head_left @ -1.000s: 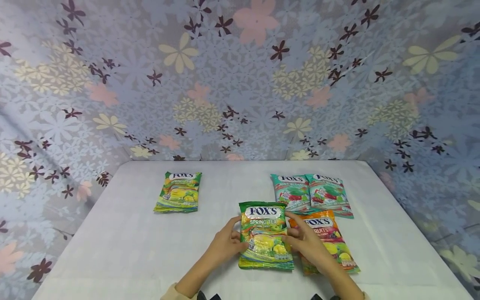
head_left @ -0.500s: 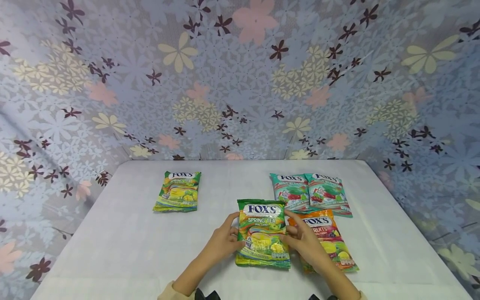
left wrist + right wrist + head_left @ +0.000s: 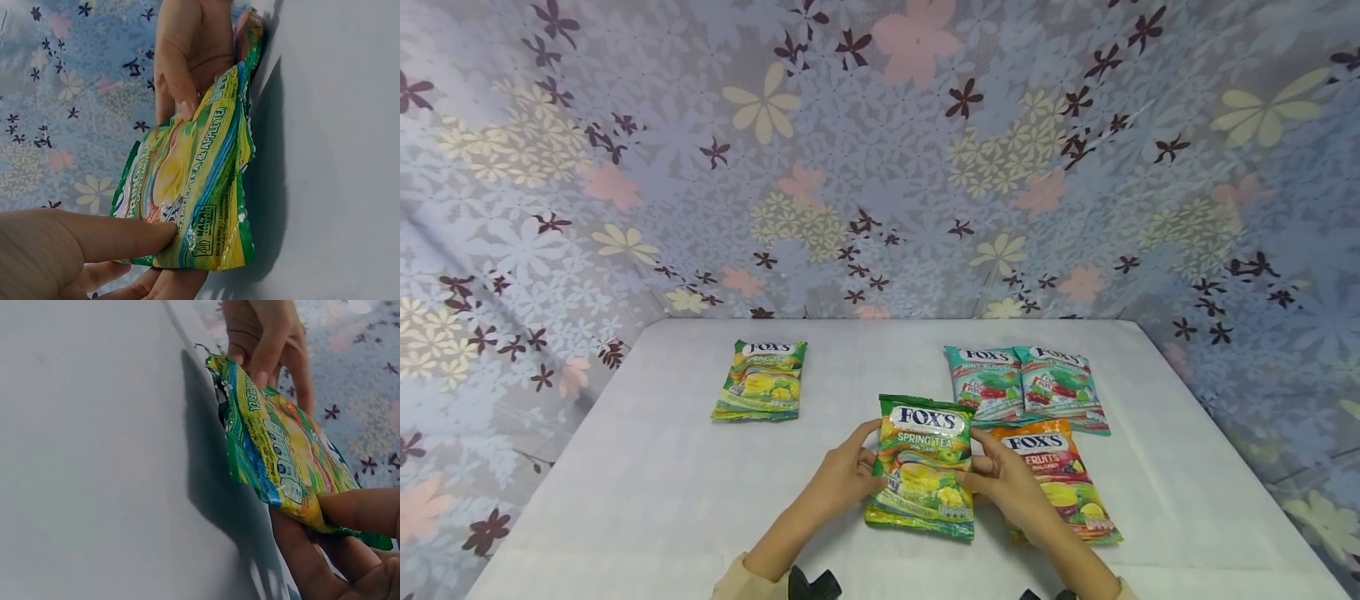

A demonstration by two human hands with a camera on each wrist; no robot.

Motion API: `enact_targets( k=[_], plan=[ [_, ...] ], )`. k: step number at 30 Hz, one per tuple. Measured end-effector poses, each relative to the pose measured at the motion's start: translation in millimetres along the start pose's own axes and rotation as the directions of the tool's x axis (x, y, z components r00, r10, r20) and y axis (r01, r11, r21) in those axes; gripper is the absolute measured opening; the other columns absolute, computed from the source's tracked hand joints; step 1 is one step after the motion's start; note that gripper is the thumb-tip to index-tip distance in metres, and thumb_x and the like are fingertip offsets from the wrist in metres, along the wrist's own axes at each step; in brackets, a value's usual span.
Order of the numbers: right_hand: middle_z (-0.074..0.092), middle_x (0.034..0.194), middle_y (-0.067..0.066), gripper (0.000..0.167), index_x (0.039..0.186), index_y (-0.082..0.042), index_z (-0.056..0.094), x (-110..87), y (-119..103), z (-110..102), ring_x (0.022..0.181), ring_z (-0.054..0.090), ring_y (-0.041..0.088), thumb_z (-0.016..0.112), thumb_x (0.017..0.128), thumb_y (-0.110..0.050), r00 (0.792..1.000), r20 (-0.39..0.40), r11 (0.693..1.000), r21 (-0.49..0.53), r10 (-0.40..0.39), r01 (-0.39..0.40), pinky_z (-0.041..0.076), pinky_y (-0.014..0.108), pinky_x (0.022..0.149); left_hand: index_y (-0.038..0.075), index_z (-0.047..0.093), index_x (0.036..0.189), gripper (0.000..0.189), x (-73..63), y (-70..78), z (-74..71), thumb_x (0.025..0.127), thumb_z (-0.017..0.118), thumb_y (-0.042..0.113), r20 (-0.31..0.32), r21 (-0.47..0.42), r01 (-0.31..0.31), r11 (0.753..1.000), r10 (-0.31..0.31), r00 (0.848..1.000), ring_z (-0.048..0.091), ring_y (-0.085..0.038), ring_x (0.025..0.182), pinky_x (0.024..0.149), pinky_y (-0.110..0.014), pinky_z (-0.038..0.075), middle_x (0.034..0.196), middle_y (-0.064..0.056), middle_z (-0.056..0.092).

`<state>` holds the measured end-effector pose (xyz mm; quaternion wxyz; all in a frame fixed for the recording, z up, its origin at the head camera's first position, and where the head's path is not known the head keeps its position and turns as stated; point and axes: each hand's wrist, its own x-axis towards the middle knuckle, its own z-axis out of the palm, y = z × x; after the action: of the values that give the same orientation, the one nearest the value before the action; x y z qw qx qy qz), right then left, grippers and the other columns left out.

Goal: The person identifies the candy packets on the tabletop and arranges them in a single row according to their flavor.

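Observation:
Both hands hold one green and yellow Fox's Spring Tea candy bag [image 3: 921, 467] by its two sides, front facing up toward the head camera. My left hand [image 3: 842, 473] grips the left edge, thumb on the front and fingers behind. On the opposite edge my right hand [image 3: 1009, 482] does the same. In the left wrist view the candy bag [image 3: 194, 175] is tilted above the white table, with its shadow below. The right wrist view shows the candy bag [image 3: 275, 444] pinched between the right thumb and fingers.
A second Spring Tea bag [image 3: 762, 381] lies at the back left. Two teal Mint Blossom bags [image 3: 987, 387] lie side by side at the back right. An orange Fruits bag [image 3: 1060, 483] lies partly under the right hand and forearm. Floral cloth [image 3: 880, 167] walls the white table [image 3: 647, 475].
The held candy bag has shifted slightly left and turned a little clockwise, its lower edge now slanting. Both hands keep their grip. The other bags lie as before.

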<state>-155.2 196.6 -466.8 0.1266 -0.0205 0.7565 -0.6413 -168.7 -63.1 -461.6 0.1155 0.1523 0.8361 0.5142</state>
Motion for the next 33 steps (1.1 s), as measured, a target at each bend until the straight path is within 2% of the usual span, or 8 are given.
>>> enact_targets(
  k=[5,11,14,17,18,21,27,33],
  plan=[
    [0.067,0.111,0.022,0.075,0.147,0.011,0.021,8.6,-4,1,0.089,0.069,0.028,0.067,0.091,-0.009,0.994,0.107,0.999,-0.037,-0.027,0.031,0.056,0.037,0.071,0.007,0.036,0.146,0.078,2.0,-4.7,-10.3,0.079,0.075,0.000,0.011,0.017,0.005,1.000,-0.005,1.000,0.063,-0.013,0.071,0.063,-0.030,0.051,0.090,-0.006,0.067],
    [0.068,0.099,0.021,0.071,0.146,0.016,0.016,28.9,-11,6,0.086,0.068,0.026,0.061,0.093,-0.002,0.961,0.257,0.986,-0.100,-0.105,0.135,0.057,0.038,0.068,0.009,0.039,0.146,0.078,9.1,-16.2,-32.7,0.078,0.076,0.001,-0.005,0.014,0.013,1.000,-0.013,1.000,0.062,-0.015,0.069,0.062,-0.032,0.051,0.092,-0.008,0.066],
    [0.063,0.076,0.014,0.050,0.136,0.015,0.038,40.2,-23,13,0.077,0.067,0.030,0.059,0.093,0.002,0.943,0.299,0.968,-0.153,-0.146,0.199,0.057,0.040,0.066,0.010,0.039,0.147,0.078,13.5,-19.1,-46.2,0.079,0.075,0.001,-0.023,0.016,0.012,1.000,-0.012,1.000,0.061,-0.015,0.066,0.060,-0.032,0.051,0.089,-0.006,0.067],
    [0.062,0.071,0.011,0.034,0.124,0.011,0.052,55.2,-34,22,0.073,0.066,0.028,0.059,0.092,0.003,0.949,0.278,0.952,-0.220,-0.148,0.213,0.057,0.041,0.065,0.009,0.042,0.146,0.077,19.4,-19.2,-59.1,0.078,0.076,0.000,-0.053,0.040,0.022,0.999,-0.020,0.998,0.059,-0.016,0.062,0.056,-0.032,0.050,0.080,-0.003,0.066],
    [0.066,0.076,0.011,0.029,0.120,0.009,0.055,60.4,-37,25,0.073,0.066,0.027,0.059,0.091,0.004,0.953,0.266,0.951,-0.227,-0.145,0.208,0.057,0.042,0.065,0.009,0.043,0.146,0.076,21.4,-18.9,-63.3,0.078,0.076,0.001,-0.070,0.051,0.031,0.998,-0.027,0.997,0.058,-0.016,0.061,0.055,-0.032,0.049,0.078,-0.002,0.065],
    [0.071,0.093,0.016,0.034,0.123,0.009,0.056,78.7,-43,35,0.078,0.067,0.022,0.059,0.090,0.006,0.966,0.227,0.953,-0.244,-0.123,0.179,0.057,0.041,0.064,0.009,0.048,0.143,0.072,27.3,-19.3,-74.8,0.077,0.078,0.002,-0.134,0.099,0.060,0.993,-0.047,0.990,0.057,-0.015,0.058,0.052,-0.031,0.047,0.074,-0.001,0.063],
    [0.070,0.089,0.018,0.034,0.120,0.010,0.057,115.9,-49,57,0.075,0.067,0.025,0.058,0.086,0.009,0.979,0.167,0.950,-0.267,-0.121,0.163,0.057,0.040,0.062,0.007,0.051,0.140,0.068,38.6,-22.4,-92.0,0.077,0.078,0.001,-0.246,0.159,0.109,0.981,-0.068,0.967,0.059,-0.017,0.058,0.053,-0.030,0.048,0.077,-0.004,0.063],
    [0.070,0.088,0.015,0.040,0.119,0.009,0.059,147.3,-48,75,0.068,0.064,0.022,0.060,0.079,0.008,0.986,0.118,0.933,-0.327,-0.119,0.151,0.054,0.037,0.059,0.004,0.051,0.139,0.066,50.3,-27.6,-102.8,0.078,0.076,-0.002,-0.312,0.258,0.150,0.955,-0.065,0.948,0.057,-0.020,0.071,0.057,-0.032,0.047,0.089,-0.011,0.064]
  ],
)
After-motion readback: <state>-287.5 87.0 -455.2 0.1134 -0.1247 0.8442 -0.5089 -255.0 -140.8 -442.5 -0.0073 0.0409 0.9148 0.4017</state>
